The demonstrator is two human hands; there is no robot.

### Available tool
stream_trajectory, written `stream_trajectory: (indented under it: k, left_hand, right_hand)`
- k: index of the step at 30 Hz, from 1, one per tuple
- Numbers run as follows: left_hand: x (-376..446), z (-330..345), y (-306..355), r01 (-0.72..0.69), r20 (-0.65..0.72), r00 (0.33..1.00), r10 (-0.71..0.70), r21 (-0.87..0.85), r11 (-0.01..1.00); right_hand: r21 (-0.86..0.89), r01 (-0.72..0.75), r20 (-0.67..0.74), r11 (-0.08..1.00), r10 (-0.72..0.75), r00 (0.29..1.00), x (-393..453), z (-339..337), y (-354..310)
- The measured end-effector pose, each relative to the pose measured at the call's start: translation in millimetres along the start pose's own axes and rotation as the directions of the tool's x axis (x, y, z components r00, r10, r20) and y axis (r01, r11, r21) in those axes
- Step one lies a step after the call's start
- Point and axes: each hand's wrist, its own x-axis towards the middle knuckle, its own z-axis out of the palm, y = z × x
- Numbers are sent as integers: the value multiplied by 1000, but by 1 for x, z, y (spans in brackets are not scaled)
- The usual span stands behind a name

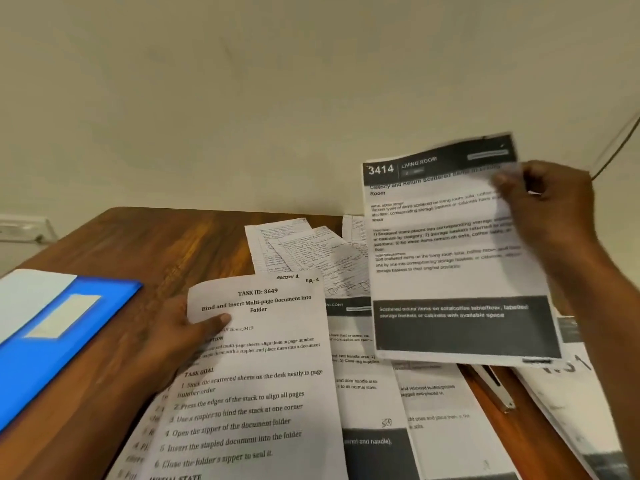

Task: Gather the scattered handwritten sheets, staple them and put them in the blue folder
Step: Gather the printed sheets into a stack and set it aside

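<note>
On the counter [145,244], upper centre of frame: handwritten sheets [304,251] still scattered, uncollected.

Judged progress: early. No stapling is evident and no stapler can be identified; the blue folder [52,341] lies closed at the left edge. Printed sheets overlap across the lower centre. The left hand [180,337] pinches a printed task sheet [256,375] at its left edge, thumb on top. The right hand [550,206], at right, pinches a raised printed page [450,258] near its top corner.
</note>
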Motion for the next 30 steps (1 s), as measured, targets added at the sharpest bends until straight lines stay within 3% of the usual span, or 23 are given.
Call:
stream_trajectory:
  k: [6, 15, 21, 25, 30]
  left_hand:
    - [2, 2, -5, 2, 5, 1000, -2, -36, 999]
    - [3, 3, -7, 14, 16, 1000, -13, -88, 996]
    - [5, -1, -8, 66, 106, 994, -40, -256, 965]
    - [6, 0, -7, 105, 115, 991, -70, -336, 936]
    - [7, 3, -6, 120, 98, 991, -94, -311, 943]
  right_hand:
    - [53, -133, 164, 990, 123, 979, -20, 59, 33]
    - [66, -363, 416, 929, 305, 857, -70, 122, 62]
    - [133, -401, 452, 906, 305, 838, -85, 135, 87]
    - [259, -554, 506, 791, 377, 776, -97, 139, 93]
    - [168, -548, 538, 820, 389, 748, -94, 140, 98]
